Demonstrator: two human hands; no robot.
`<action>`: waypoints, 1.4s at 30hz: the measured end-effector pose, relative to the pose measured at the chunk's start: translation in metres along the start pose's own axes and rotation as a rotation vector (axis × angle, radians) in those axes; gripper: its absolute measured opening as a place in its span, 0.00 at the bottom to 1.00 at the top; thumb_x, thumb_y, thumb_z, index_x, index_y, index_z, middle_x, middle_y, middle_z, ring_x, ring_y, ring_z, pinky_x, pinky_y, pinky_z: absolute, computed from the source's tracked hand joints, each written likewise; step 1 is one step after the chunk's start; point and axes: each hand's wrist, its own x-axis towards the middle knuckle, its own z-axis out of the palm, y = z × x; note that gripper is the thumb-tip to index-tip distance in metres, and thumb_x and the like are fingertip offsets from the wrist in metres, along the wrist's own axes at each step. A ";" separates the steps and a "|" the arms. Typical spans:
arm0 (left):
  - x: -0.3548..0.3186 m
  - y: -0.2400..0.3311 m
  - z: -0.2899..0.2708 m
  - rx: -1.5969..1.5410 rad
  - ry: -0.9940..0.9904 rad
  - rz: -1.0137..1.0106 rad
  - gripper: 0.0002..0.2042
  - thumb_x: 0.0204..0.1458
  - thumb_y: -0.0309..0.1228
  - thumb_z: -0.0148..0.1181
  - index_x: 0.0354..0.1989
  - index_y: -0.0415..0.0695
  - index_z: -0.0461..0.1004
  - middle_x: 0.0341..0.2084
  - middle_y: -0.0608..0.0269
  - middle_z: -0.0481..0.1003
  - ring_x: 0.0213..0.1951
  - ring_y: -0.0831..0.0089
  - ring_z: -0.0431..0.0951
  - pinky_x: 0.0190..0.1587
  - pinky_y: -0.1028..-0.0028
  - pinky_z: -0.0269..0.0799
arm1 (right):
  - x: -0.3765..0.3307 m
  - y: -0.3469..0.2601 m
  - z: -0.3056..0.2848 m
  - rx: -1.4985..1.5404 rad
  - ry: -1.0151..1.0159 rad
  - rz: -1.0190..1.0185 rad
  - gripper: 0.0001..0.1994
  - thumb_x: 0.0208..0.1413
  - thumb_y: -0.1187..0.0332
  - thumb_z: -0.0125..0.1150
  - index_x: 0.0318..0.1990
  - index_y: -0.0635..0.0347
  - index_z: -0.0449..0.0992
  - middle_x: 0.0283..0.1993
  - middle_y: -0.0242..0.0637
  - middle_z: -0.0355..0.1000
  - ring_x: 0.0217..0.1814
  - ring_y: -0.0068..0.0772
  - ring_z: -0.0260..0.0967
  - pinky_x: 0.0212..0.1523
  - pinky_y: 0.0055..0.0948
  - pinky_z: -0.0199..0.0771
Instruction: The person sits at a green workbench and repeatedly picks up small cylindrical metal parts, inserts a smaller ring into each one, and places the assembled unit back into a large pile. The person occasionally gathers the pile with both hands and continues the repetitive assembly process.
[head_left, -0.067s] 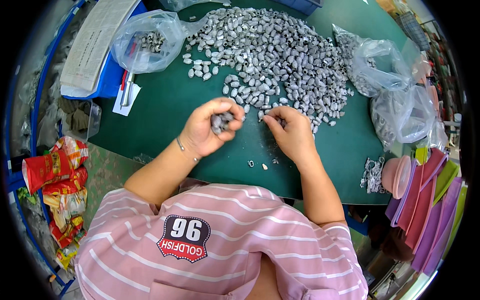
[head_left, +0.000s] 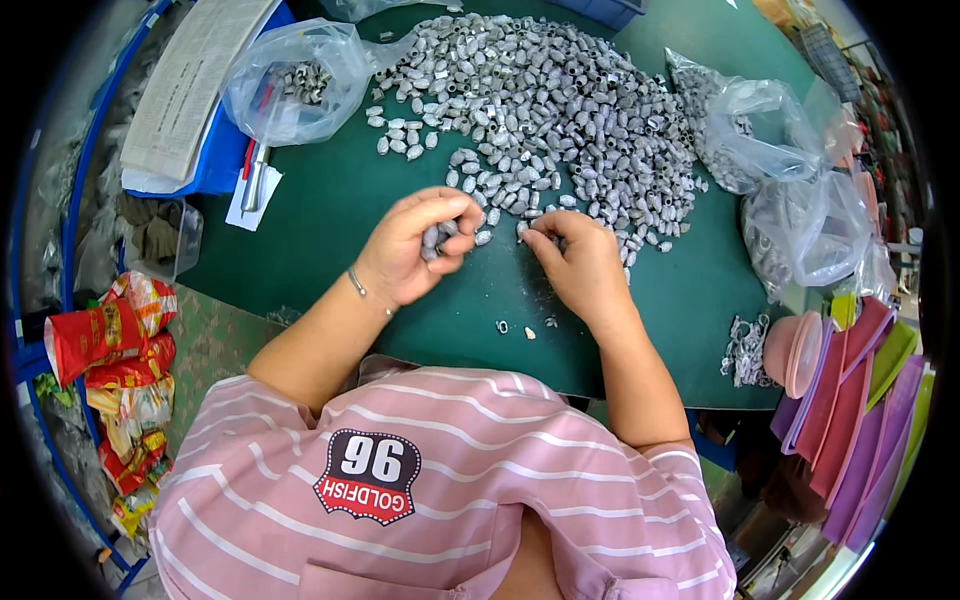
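A wide heap of small grey metal barrel-shaped pieces (head_left: 560,90) covers the far middle of the green table (head_left: 330,190). My left hand (head_left: 410,245) is curled at the heap's near left edge, its fingers closed around several grey metal pieces (head_left: 437,240). One loose piece (head_left: 483,238) lies just beside its fingertips. To the right, my right hand (head_left: 582,262) is lowered to the heap's near edge, thumb and fingers drawn together. What is between those fingers is mostly hidden by the hand.
Clear plastic bags with metal pieces stand at the back left (head_left: 300,95) and right (head_left: 715,110). A blue box (head_left: 222,150) with papers is at the left. Small silver clips (head_left: 746,350) lie by a pink bowl (head_left: 790,355). Crumbs (head_left: 530,333) dot the near table.
My left hand has shifted slightly left, and a loose piece now shows beside its fingertips. My right hand has barely moved.
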 end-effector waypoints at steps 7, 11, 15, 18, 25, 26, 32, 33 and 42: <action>0.011 -0.007 0.007 1.669 0.103 0.686 0.05 0.42 0.26 0.65 0.27 0.40 0.77 0.24 0.60 0.71 0.25 0.64 0.73 0.31 0.70 0.71 | 0.002 -0.009 0.013 -0.328 0.021 -0.084 0.08 0.44 0.68 0.64 0.29 0.61 0.72 0.31 0.45 0.72 0.31 0.49 0.72 0.30 0.42 0.73; 0.009 -0.014 0.012 1.854 0.077 0.600 0.08 0.37 0.26 0.67 0.28 0.42 0.76 0.25 0.58 0.70 0.29 0.60 0.74 0.32 0.67 0.71 | 0.000 -0.007 0.012 -0.374 -0.010 -0.096 0.07 0.44 0.70 0.64 0.29 0.62 0.73 0.31 0.45 0.72 0.31 0.49 0.72 0.31 0.42 0.73; 0.006 -0.010 0.014 1.542 -0.051 0.568 0.08 0.38 0.23 0.66 0.28 0.41 0.75 0.25 0.60 0.72 0.28 0.64 0.74 0.33 0.71 0.70 | -0.004 -0.001 0.005 -0.006 -0.029 -0.171 0.08 0.44 0.73 0.63 0.34 0.63 0.74 0.30 0.44 0.72 0.30 0.43 0.71 0.32 0.37 0.71; 0.001 -0.011 0.016 1.327 -0.095 0.641 0.08 0.39 0.22 0.66 0.29 0.41 0.75 0.26 0.60 0.73 0.27 0.67 0.74 0.33 0.73 0.70 | -0.008 0.001 -0.002 0.330 -0.076 -0.195 0.11 0.45 0.75 0.64 0.37 0.64 0.75 0.30 0.39 0.71 0.30 0.34 0.69 0.32 0.31 0.70; -0.011 -0.019 0.023 0.633 -0.024 0.149 0.05 0.49 0.25 0.62 0.33 0.38 0.74 0.28 0.64 0.75 0.24 0.81 0.71 0.23 0.83 0.63 | -0.025 -0.003 -0.001 1.677 -0.260 0.427 0.13 0.51 0.78 0.58 0.46 0.65 0.71 0.38 0.34 0.68 0.28 0.19 0.61 0.19 0.15 0.58; -0.011 -0.022 0.023 0.446 -0.043 0.072 0.05 0.51 0.25 0.60 0.34 0.38 0.74 0.28 0.63 0.75 0.23 0.82 0.69 0.20 0.84 0.60 | -0.026 0.000 0.002 1.720 -0.292 0.448 0.16 0.54 0.78 0.55 0.51 0.65 0.68 0.36 0.37 0.67 0.26 0.21 0.60 0.18 0.17 0.60; -0.006 -0.033 0.013 -0.178 -0.106 -0.177 0.07 0.57 0.27 0.48 0.37 0.38 0.72 0.29 0.60 0.72 0.19 0.83 0.62 0.15 0.86 0.54 | -0.030 0.015 0.015 2.109 -0.396 0.572 0.11 0.57 0.74 0.49 0.47 0.65 0.69 0.34 0.43 0.67 0.25 0.24 0.61 0.18 0.21 0.61; -0.005 -0.032 0.013 -0.193 -0.103 -0.172 0.07 0.57 0.27 0.48 0.37 0.38 0.72 0.29 0.60 0.72 0.20 0.82 0.64 0.15 0.85 0.54 | -0.030 0.015 0.015 2.139 -0.386 0.597 0.11 0.57 0.74 0.49 0.46 0.64 0.69 0.34 0.43 0.67 0.24 0.24 0.60 0.18 0.21 0.61; 0.013 -0.032 0.059 0.975 0.008 0.823 0.03 0.48 0.26 0.56 0.26 0.39 0.73 0.31 0.57 0.73 0.30 0.70 0.72 0.33 0.74 0.68 | -0.027 -0.011 0.027 2.042 -0.047 0.852 0.12 0.59 0.59 0.47 0.41 0.56 0.72 0.40 0.36 0.71 0.45 0.33 0.69 0.49 0.38 0.70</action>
